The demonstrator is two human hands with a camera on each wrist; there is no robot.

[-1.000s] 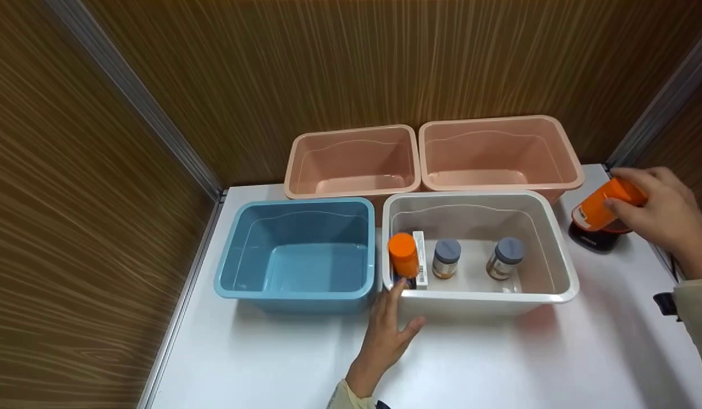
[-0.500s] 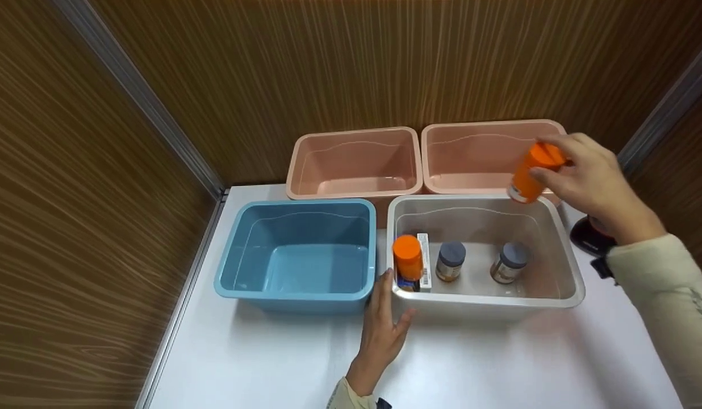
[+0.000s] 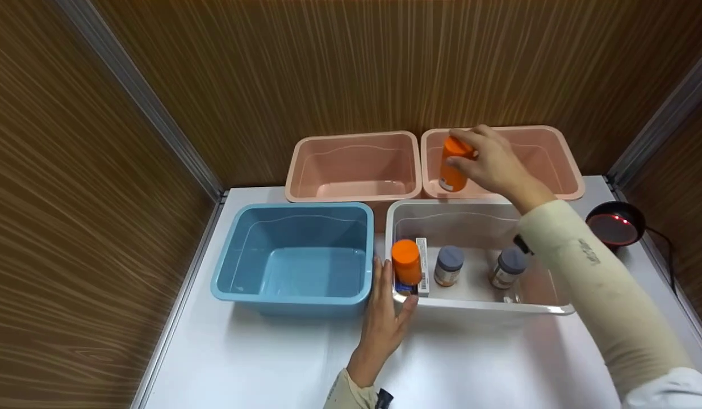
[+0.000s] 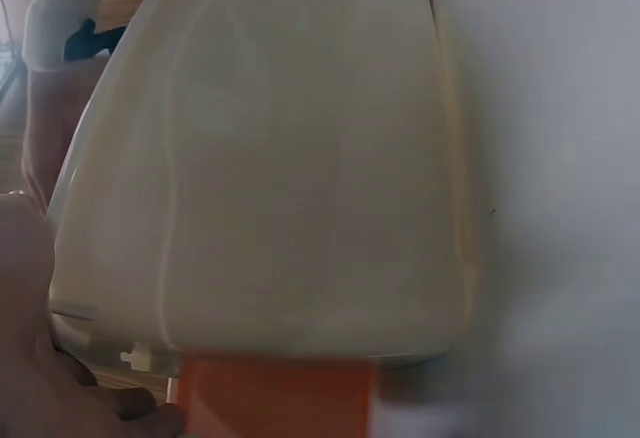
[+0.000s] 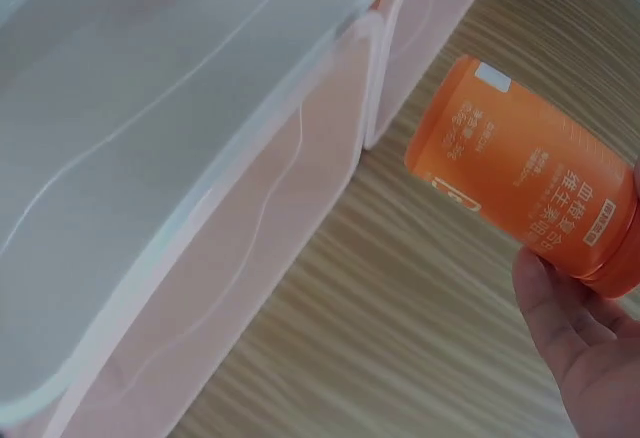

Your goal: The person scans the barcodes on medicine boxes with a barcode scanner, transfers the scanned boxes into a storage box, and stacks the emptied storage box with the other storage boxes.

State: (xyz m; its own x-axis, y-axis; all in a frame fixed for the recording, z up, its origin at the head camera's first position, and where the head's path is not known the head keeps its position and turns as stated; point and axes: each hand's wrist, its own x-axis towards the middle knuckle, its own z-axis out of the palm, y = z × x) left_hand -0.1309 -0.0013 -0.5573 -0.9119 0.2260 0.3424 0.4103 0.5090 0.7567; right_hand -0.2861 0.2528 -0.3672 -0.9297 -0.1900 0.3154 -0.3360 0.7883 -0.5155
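Note:
My right hand (image 3: pixel 493 165) grips an orange vitamin bottle (image 3: pixel 454 170) by its cap end, with the bottle over the front left part of the right pink bin (image 3: pixel 535 136). Pale printing covers the bottle (image 5: pixel 530 173) in the right wrist view. At the front left corner of the white bin (image 3: pixel 476 305) is my left hand (image 3: pixel 382 326), its fingers extended along the corner and its thumb spread. Inside that bin are another orange bottle (image 3: pixel 406 264), a narrow white box (image 3: pixel 423 267) and two grey-lidded jars, one near the middle (image 3: pixel 448 266) and one farther right (image 3: pixel 508 268).
A blue bin (image 3: pixel 294 297) stands left of the white one, and a second pink bin (image 3: pixel 351 137) behind. On the right, a black scanner-like device (image 3: pixel 615 224) shows red lights and trails a cable. Wood-patterned panels (image 3: pixel 328 68) enclose the white table (image 3: pixel 260 363).
My right hand has carried the orange bottle leftward from the black device, across the white bin's back edge, to the right pink bin. My left hand has stayed near the white bin's corner.

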